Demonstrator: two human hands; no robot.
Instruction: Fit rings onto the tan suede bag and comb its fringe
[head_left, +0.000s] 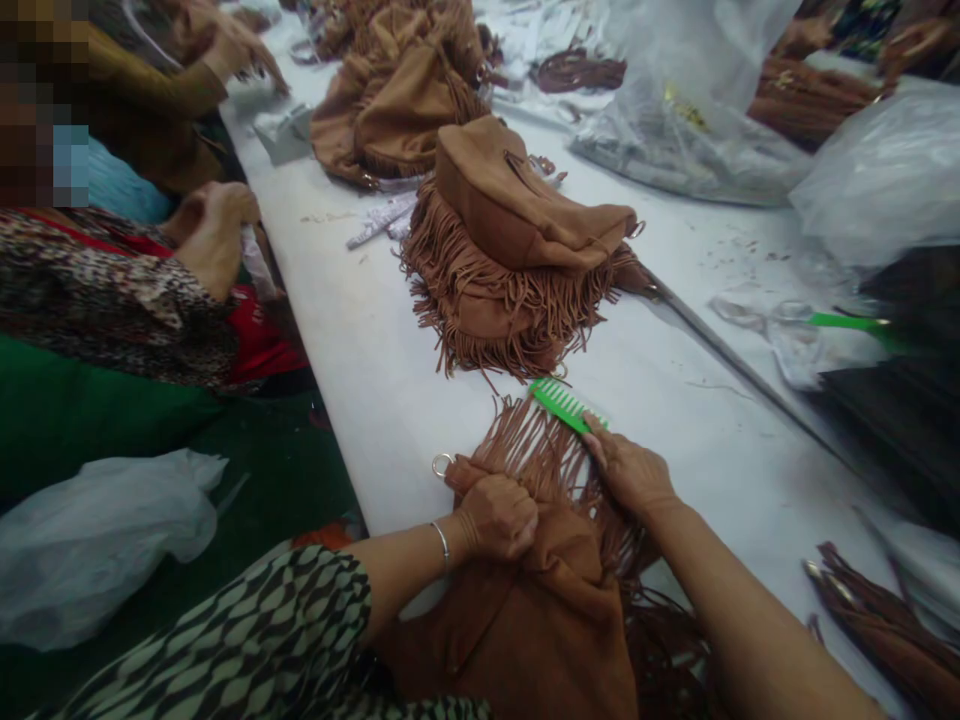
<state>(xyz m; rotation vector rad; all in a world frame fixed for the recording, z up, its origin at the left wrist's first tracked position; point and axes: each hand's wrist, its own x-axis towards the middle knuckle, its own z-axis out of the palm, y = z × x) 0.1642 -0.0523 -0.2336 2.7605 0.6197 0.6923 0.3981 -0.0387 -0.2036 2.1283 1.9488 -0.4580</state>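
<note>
A brown suede bag with long fringe lies at the near edge of the table, partly covered by my arms. My left hand is closed on the bag just below the fringe, beside a metal ring. In my right hand is a green comb, held by one end. Its teeth point up and away, at the far ends of the fringe strands. Some of the bag's lower part runs out of the bottom of the view.
Another fringed bag lies just beyond, with more brown bags behind it. Clear plastic bags and a second green comb are to the right. Two co-workers' hands show along the left edge of the white table.
</note>
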